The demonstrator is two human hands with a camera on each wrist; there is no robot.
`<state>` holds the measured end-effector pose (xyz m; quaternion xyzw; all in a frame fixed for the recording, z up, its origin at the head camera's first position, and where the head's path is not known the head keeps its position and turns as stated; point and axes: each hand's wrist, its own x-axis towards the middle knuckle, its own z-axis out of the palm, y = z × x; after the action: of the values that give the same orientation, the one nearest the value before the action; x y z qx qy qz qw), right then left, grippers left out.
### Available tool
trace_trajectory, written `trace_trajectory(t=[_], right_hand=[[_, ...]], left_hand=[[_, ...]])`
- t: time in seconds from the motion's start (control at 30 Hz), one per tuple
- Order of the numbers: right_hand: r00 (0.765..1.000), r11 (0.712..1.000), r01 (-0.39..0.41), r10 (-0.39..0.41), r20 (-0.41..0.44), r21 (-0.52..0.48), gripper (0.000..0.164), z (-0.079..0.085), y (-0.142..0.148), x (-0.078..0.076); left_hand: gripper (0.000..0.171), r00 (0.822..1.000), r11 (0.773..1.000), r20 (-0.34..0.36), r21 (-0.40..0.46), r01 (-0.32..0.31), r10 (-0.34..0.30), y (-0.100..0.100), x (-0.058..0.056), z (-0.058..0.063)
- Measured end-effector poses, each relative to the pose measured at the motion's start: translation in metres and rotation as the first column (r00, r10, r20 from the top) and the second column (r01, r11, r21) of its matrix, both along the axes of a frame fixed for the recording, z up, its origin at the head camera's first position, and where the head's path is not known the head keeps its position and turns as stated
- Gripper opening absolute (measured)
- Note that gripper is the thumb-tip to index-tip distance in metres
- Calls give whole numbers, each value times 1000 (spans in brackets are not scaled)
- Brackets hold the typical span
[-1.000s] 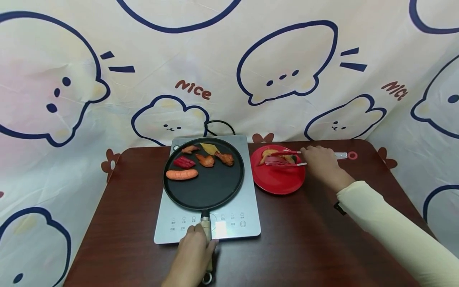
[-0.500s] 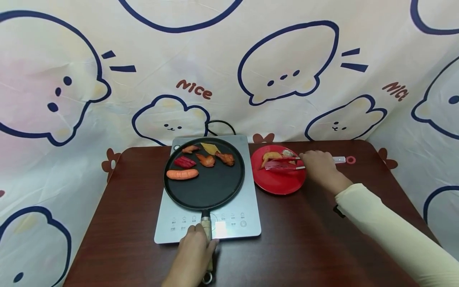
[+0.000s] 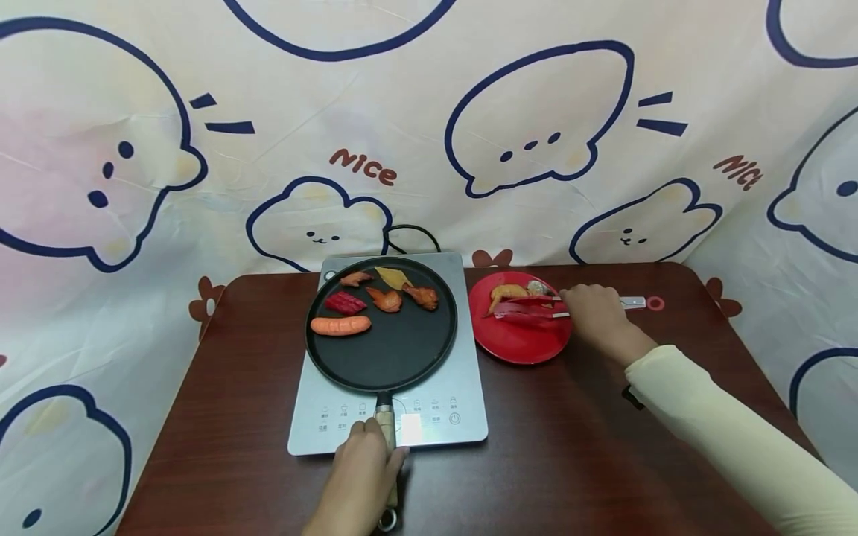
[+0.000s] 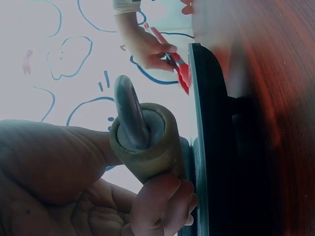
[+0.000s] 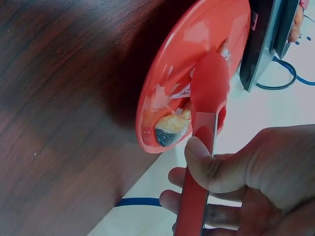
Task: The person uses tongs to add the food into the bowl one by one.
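Observation:
My left hand (image 3: 358,473) grips the wooden handle (image 4: 165,162) of a black frying pan (image 3: 382,365). The metal ring at the handle's end shows large in the left wrist view. With my right hand (image 3: 596,320) I hold red-tipped tongs (image 5: 209,88), whose tips lie low over a red plate (image 3: 526,351). Beside the tips on the plate are a golden chicken wing (image 3: 507,292) and a chunk with dark speckled skin (image 5: 170,132). The tongs partly hide a clear, shiny bit. I cannot tell whether the tongs pinch any food.
The pan stands on a silver induction cooker (image 3: 442,428). In it lie a sausage (image 3: 340,326), a dark red piece (image 3: 345,303), a drumstick (image 3: 421,297), brown wing pieces and a yellow slice (image 3: 392,278). A patterned cloth backdrop (image 3: 415,112) rises behind the brown table (image 3: 221,417).
The tongs have shifted slightly towards me and their tips have drawn closer together. The wing and the chunk behind them show more. My left hand and the pan have stayed put.

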<state>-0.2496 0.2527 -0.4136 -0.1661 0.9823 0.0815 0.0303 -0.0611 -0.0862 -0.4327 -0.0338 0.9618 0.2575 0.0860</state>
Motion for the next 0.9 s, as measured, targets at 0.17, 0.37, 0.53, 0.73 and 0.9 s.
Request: trace_trajectory(t=[0.17, 0.37, 0.53, 0.73, 0.9], right_hand=[[1000, 1000, -1, 1, 6, -19, 33, 5, 1, -1], [999, 998, 40, -40, 2, -54, 34, 20, -1, -1], [998, 997, 55, -54, 23, -49, 47, 35, -16, 2], [998, 999, 49, -49, 50, 13, 56, 52, -45, 10], [1000, 1000, -4, 3, 24, 31, 57, 62, -71, 16]], left_hand=[[47, 1000, 1000, 6, 12, -12, 12, 1, 0, 1], [45, 1000, 1000, -19, 8, -4, 4, 0, 0, 2], [44, 999, 1000, -44, 1, -3, 3, 0, 2, 2], [44, 999, 1000, -42, 2, -1, 1, -1, 2, 1], [44, 999, 1000, -38, 3, -1, 1, -1, 2, 0]])
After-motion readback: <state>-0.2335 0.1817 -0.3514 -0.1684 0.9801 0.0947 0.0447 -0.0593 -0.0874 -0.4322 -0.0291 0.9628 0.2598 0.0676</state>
